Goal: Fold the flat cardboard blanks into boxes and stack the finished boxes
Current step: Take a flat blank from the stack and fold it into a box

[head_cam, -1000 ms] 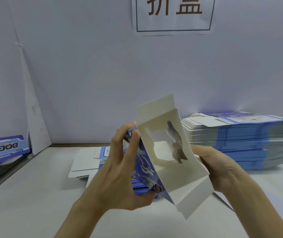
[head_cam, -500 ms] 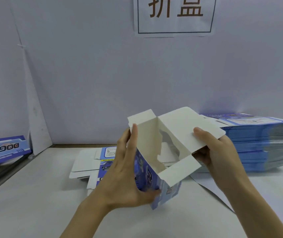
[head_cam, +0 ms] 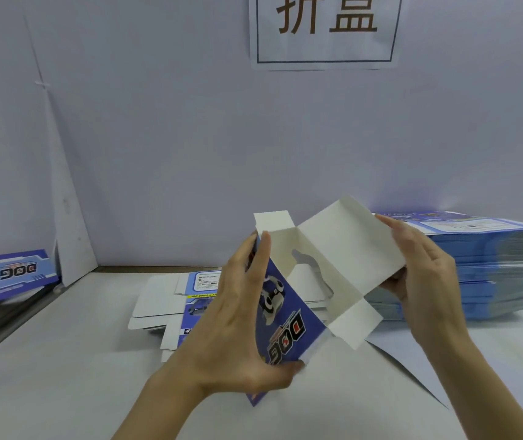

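Far left: a blue printed cardboard piece with upside-down "DOG" lettering [head_cam: 15, 271] sits at the table edge. It is partly blurred, so cannot tell whether it is flat or folded. Just beside it, a tall white triangular cardboard panel [head_cam: 69, 223] leans against the pale wall.

On the white table [head_cam: 47, 392], centre-left, lies a small loose pile of flat blue and white cardboard blanks [head_cam: 161, 300], partly hidden behind the left hand.

The left hand [head_cam: 238, 331] grips the half-folded blue and white cardboard box [head_cam: 292, 315]. Its fingers lie along the blue printed side and its thumb [head_cam: 285, 373] is hooked under the lower edge. The box is held in the air above the table, tilted, with its open end up and to the right. The inside is white, with a window cut-out [head_cam: 309, 274] in the far wall. A small white end flap [head_cam: 273, 221] stands up at the top left, and a white side flap [head_cam: 355, 322] sticks out at the lower right.

High on the wall hangs a white paper sign with brown characters [head_cam: 325, 30].

The large white top flap [head_cam: 349, 246] opens out to the right. The right hand [head_cam: 428, 281] pinches its far edge, thumb on top and fingers curled underneath.

Right: a tall stack of flat blue cardboard blanks [head_cam: 492, 274] rests on the table behind the right hand.
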A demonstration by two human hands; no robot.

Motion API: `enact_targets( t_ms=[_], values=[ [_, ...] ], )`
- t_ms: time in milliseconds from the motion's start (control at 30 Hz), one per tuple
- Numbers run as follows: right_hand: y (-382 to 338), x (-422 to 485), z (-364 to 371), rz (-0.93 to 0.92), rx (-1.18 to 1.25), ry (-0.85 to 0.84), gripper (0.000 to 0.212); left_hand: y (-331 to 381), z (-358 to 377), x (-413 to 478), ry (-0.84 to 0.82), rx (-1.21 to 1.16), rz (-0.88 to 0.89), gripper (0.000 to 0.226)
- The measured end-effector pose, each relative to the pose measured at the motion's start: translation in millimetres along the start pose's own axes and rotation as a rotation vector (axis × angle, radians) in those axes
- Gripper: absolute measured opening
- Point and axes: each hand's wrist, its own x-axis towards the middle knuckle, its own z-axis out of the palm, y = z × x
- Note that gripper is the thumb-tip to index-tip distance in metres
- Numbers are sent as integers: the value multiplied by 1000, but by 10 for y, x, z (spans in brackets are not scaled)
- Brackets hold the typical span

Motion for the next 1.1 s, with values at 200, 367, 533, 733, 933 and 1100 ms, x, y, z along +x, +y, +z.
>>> enact_targets(
  t_ms=[200, 367, 533, 733, 933, 1100],
  values=[
    [-82, 82, -99, 263, 331, -82, 23, 71, 22, 18, -27, 66, 71, 120],
    [-78, 123, -141, 351, 179, -115, 22, 69, 22, 8, -10, 66, 92, 123],
    [-61, 133, -165, 362, 63, -9, 23, 67, 20, -7, -18, 94, 120, 122],
    [-72, 65, -183, 335, 22, 3, 17, 115, 59, -4, -33, 165, 161, 127],
    [-58, 72, -133, 345, 58, -29, 19, 8, 18, 1, 20, 79, 110, 122],
    [-52, 68, -18, 461, 265, -145, 29, -37, -68, 32, 247, -66, -107, 128]
  ],
)
